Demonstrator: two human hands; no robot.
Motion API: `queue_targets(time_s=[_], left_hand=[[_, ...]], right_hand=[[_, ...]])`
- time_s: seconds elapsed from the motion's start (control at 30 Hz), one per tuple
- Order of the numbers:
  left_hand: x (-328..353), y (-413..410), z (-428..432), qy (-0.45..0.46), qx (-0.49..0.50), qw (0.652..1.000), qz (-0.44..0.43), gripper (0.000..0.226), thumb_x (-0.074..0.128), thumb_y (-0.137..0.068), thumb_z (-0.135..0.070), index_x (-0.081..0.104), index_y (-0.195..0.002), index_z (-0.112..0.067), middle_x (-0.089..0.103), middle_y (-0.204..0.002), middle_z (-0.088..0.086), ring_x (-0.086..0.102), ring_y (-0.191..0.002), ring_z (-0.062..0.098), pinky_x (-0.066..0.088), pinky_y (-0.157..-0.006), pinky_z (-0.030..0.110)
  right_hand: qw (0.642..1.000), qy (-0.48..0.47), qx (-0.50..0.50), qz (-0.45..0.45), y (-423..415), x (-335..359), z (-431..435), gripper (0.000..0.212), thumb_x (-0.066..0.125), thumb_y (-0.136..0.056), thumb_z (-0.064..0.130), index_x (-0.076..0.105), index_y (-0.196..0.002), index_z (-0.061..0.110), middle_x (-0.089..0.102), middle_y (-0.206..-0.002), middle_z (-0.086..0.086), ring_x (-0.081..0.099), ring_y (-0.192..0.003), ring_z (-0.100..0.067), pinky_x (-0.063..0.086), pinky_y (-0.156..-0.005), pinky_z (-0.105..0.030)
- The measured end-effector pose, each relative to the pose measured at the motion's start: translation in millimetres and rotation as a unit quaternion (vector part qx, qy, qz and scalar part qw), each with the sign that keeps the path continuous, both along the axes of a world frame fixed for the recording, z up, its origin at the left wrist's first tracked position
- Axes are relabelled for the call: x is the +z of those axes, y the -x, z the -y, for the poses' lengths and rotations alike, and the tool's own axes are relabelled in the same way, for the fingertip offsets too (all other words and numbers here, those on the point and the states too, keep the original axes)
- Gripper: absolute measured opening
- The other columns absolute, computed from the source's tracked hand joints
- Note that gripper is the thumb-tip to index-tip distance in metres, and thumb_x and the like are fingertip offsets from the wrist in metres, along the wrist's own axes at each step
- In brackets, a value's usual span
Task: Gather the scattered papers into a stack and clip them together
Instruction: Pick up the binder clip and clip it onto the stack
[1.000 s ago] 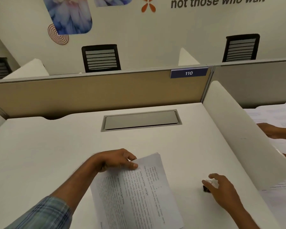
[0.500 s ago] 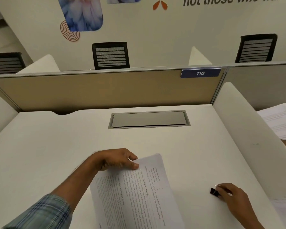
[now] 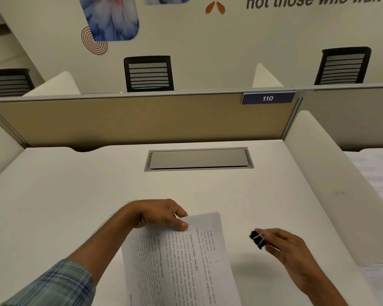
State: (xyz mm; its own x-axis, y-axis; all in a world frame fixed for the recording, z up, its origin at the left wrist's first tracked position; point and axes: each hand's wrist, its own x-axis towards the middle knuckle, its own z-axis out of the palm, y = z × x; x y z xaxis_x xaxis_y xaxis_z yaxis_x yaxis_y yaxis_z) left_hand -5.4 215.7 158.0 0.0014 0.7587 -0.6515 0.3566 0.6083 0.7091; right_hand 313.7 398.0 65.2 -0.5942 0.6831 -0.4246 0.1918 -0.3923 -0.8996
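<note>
The stack of papers [image 3: 177, 261] lies on the white desk [image 3: 60, 208] directly in front of the person, already gathered into one pile with its sheets roughly squared, printed side up. Its long axis runs from the near edge of the desk away toward the partition [image 3: 142, 120], leaning a little to the right, so the far short edge points up and slightly rightward toward the cable hatch [image 3: 198, 159]. The left hand [image 3: 159, 215] pinches the far left corner of that stack, thumb on top and fingers curled under, lifting that end a little off the surface (how far is hard to judge). To the right of the stack, clear of it and about level with its far end, the right hand [image 3: 294, 252] holds a small black binder clip [image 3: 257, 238] at its fingertips by the wire handles; the clip is off the desk, casting a soft shadow below, and blur hides whether its mouth is sprung open. The clip sits on the hand's left, toward the papers. The coming move turns on that gap: the free far right corner is the nearest part of the stack to the clip, so the right hand would likely travel leftward, squeeze the handles, and slide the clip over that edge while the left hand steadies the pile.
</note>
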Motion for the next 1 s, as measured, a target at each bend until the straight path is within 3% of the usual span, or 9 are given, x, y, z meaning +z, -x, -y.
queue_targets(time_s=[0.3,0.43,0.57,0.7,0.83,1.0], left_hand=[[2.7,-8.3,-2.4,-0.016,-0.014,1.0,-0.007,0.026,0.067,-0.097,-0.033,0.077,-0.114,-0.017,0.08,-0.113,0.004,0.077,-0.097,0.018,0.06,-0.085,0.027],[5.5,-9.0,-1.7,-0.025,-0.023,0.999,-0.008,0.029,0.067,-0.097,-0.033,0.076,-0.117,-0.015,0.079,-0.115,0.005,0.077,-0.101,0.021,0.06,-0.091,0.03],[9.3,-8.1,0.6,-0.02,-0.029,0.999,-0.006,0.033,0.066,-0.097,-0.035,0.073,-0.122,-0.015,0.079,-0.116,0.006,0.076,-0.103,0.026,0.061,-0.095,0.038],[11.5,-6.7,2.9,-0.022,-0.043,0.999,-0.01,0.034,0.066,-0.097,-0.036,0.072,-0.126,-0.018,0.078,-0.118,0.005,0.076,-0.105,0.027,0.059,-0.098,0.045],[14.3,-5.8,3.9,-0.025,-0.047,0.999,-0.007,0.035,0.065,-0.098,-0.034,0.071,-0.128,-0.018,0.078,-0.119,0.004,0.076,-0.104,0.024,0.06,-0.096,0.039],[14.4,-4.3,4.1,-0.031,-0.048,0.998,-0.007,0.037,0.065,-0.098,-0.034,0.069,-0.132,-0.02,0.078,-0.12,0.001,0.076,-0.104,0.021,0.06,-0.097,0.036]], right_hand=[[0.992,-0.049,0.055,-0.103,87.1,64.7,30.9,0.011,0.076,-0.088,0.008,0.078,-0.098,0.004,0.078,-0.102,-0.017,0.069,-0.092,-0.022,0.056,-0.079,-0.033],[0.988,-0.084,0.08,-0.099,107.6,73.9,34.9,0.018,0.079,-0.087,0.009,0.08,-0.104,0.015,0.077,-0.104,-0.017,0.071,-0.097,-0.024,0.057,-0.088,-0.035],[0.984,-0.107,0.09,-0.107,120.9,86.7,28.7,0.021,0.079,-0.086,0.006,0.079,-0.107,0.01,0.077,-0.106,-0.017,0.072,-0.1,-0.028,0.056,-0.1,-0.044],[0.982,-0.115,0.123,-0.091,128.3,94.7,26.2,0.02,0.079,-0.086,0.006,0.079,-0.106,0.011,0.078,-0.107,-0.015,0.072,-0.107,-0.034,0.058,-0.099,-0.043],[0.978,-0.12,0.164,-0.054,130.4,97.5,29.4,0.018,0.082,-0.083,0.006,0.079,-0.096,0.018,0.077,-0.106,-0.015,0.074,-0.098,-0.026,0.055,-0.097,-0.04],[0.974,-0.128,0.186,-0.028,131.8,101.4,26.2,0.019,0.083,-0.082,0.006,0.078,-0.093,0.021,0.078,-0.104,-0.011,0.074,-0.103,-0.027,0.052,-0.094,-0.038]])
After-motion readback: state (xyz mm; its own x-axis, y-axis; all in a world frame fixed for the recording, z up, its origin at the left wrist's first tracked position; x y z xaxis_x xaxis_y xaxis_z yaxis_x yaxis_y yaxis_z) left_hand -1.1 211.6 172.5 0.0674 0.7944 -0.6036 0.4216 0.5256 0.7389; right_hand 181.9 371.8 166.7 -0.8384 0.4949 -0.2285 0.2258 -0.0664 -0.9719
